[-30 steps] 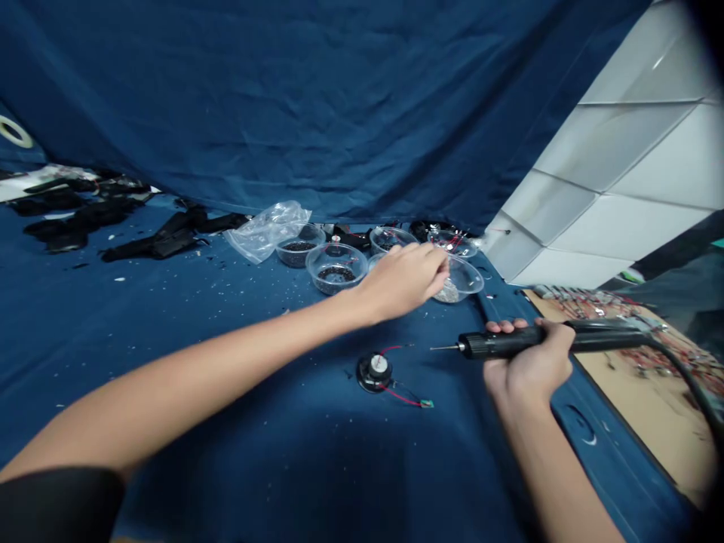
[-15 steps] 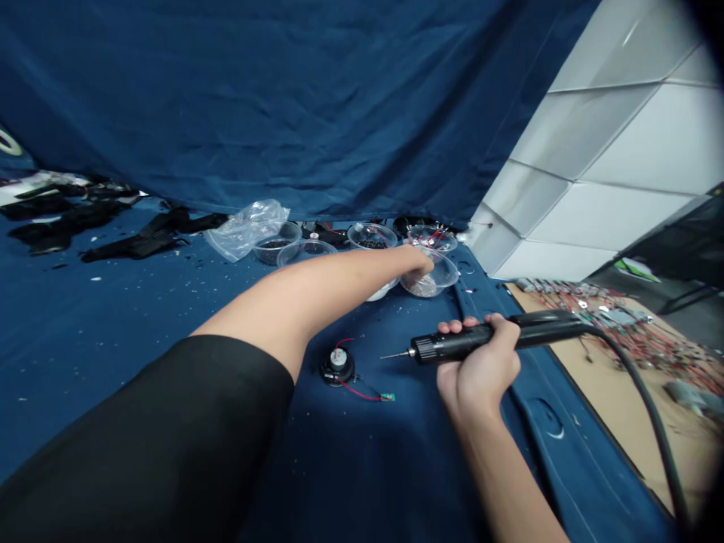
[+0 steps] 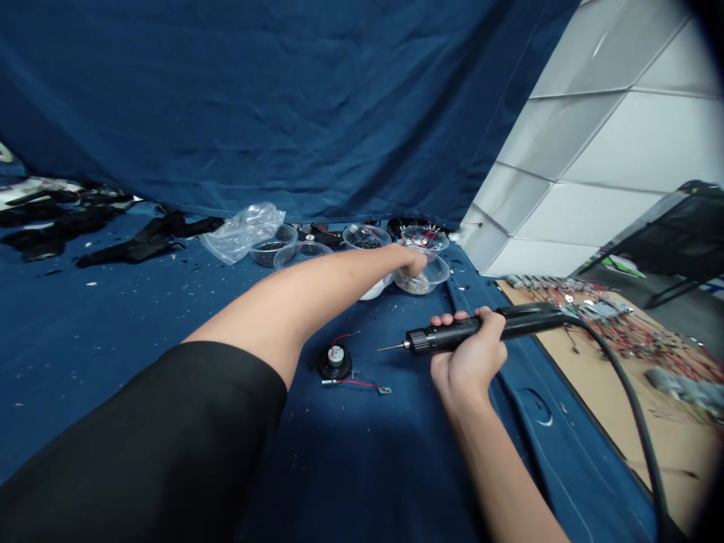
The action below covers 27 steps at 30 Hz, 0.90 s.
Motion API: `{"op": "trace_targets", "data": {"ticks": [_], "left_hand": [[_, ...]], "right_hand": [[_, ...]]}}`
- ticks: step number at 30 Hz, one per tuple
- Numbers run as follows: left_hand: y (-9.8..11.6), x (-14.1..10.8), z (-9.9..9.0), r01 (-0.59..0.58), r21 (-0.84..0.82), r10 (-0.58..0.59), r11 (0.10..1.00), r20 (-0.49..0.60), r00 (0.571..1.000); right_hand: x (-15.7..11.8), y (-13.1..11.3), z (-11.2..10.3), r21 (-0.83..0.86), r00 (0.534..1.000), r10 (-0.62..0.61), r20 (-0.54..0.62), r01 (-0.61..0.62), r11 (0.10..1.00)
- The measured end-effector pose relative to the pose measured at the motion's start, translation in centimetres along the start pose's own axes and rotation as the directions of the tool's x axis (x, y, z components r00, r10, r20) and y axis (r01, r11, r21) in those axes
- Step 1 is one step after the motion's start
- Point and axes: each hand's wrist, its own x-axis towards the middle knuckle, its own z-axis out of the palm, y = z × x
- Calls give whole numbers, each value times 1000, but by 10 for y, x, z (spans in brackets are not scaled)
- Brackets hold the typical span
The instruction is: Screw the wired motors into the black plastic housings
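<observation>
My left hand (image 3: 412, 262) reaches across into a clear plastic bowl (image 3: 441, 273) of small silvery pieces, probably screws. Its fingers are curled down and pressed together; what they hold, if anything, is hidden. My right hand (image 3: 472, 358) is wrapped round a black electric screwdriver (image 3: 438, 338), its thin bit pointing left and a black cable leaving its back end. Left of the bit tip, on the blue cloth, lies a round black part with a small silver motor (image 3: 335, 355) on it. Red wires run from it, one to a small green circuit board (image 3: 385, 390).
More clear bowls stand along the back, one with black bits (image 3: 366, 236), another with red-wired parts (image 3: 424, 238). A crumpled plastic bag (image 3: 244, 232) and black parts (image 3: 141, 237) lie at left. A brown board (image 3: 593, 377) at right carries many red-wired pieces.
The whole view has shifted slightly, with things now a little further left. My left hand stays in the bowl, and my right hand still holds the screwdriver at much the same place.
</observation>
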Motion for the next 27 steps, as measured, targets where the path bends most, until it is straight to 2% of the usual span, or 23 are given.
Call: {"op": "trace_targets", "data": {"ticks": [3, 5, 7, 9, 11, 13, 16, 18, 21, 27], "left_hand": [[8, -15, -12, -46, 57, 49, 997, -51, 998], [15, -37, -21, -85, 72, 96, 994, -172, 980], [22, -72, -27, -110, 83, 130, 991, -316, 940], [29, -119, -27, -139, 91, 164, 986, -431, 887], [36, -173, -18, -242, 41, 220, 969, -580, 784], [43, -224, -1, -241, -54, 142, 969, -676, 723], [53, -280, 30, -150, -237, -71, 960, -722, 688], [57, -299, 48, -126, -331, -171, 935, -733, 658], [59, -309, 64, -107, -373, -221, 921, -731, 646], [55, -312, 67, -114, -370, -221, 922, -745, 630]], "right_hand": [[2, -1, 0, -2, 1000, 2, -1, -2, 1000], [3, -3, 1, 6, 1000, 19, -11, -19, 1000], [4, -5, 1, 21, 999, 44, -21, -44, 999], [3, -6, 1, 36, 997, 68, -24, -67, 997], [1, -5, 2, 49, 996, 83, -17, -82, 995], [-3, -3, 4, 61, 995, 99, -18, -98, 993], [-10, 5, 10, 83, 990, 143, -17, -141, 987], [-14, 11, 14, 96, 984, 175, -19, -172, 980], [-21, 20, 18, 100, 976, 215, -33, -211, 972], [-27, 29, 17, 125, 961, 275, -38, -269, 955]]}}
